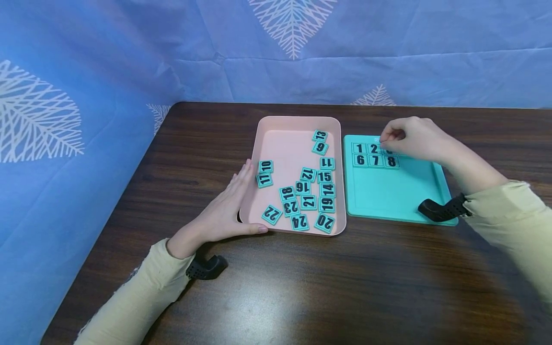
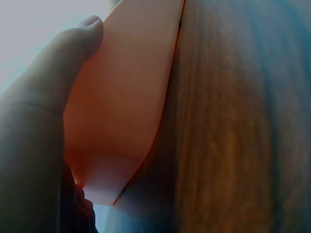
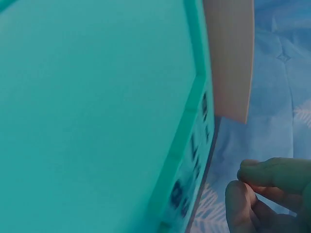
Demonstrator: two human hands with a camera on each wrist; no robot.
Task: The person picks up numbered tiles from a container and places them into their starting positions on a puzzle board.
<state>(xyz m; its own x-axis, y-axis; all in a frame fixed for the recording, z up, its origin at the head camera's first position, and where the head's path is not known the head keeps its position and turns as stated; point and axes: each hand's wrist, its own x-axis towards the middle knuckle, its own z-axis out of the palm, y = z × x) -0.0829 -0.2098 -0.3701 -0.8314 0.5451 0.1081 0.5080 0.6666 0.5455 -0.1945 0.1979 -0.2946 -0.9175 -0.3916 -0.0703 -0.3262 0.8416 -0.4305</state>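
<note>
Placing our hands by two trays of number tiles.

Our left hand (image 1: pixel 224 211) lies flat with straight fingers against the side of the pink tray (image 1: pixel 276 143), holding nothing. Our right hand (image 1: pixel 409 136) curls its fingertips over the top row of the green board (image 1: pixel 396 191), hiding the third tile (image 1: pixel 389 152); we cannot tell if it pinches that tile.

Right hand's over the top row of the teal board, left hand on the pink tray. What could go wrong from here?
1. The right hand hides the slot after tiles 1 and 2 on the teal board; a piece there could seat crooked unseen.
2. Its wrist crosses the board, so it may nudge tile 8.
3. The left hand only presses the pink tray wall; the tray could slide.
</note>
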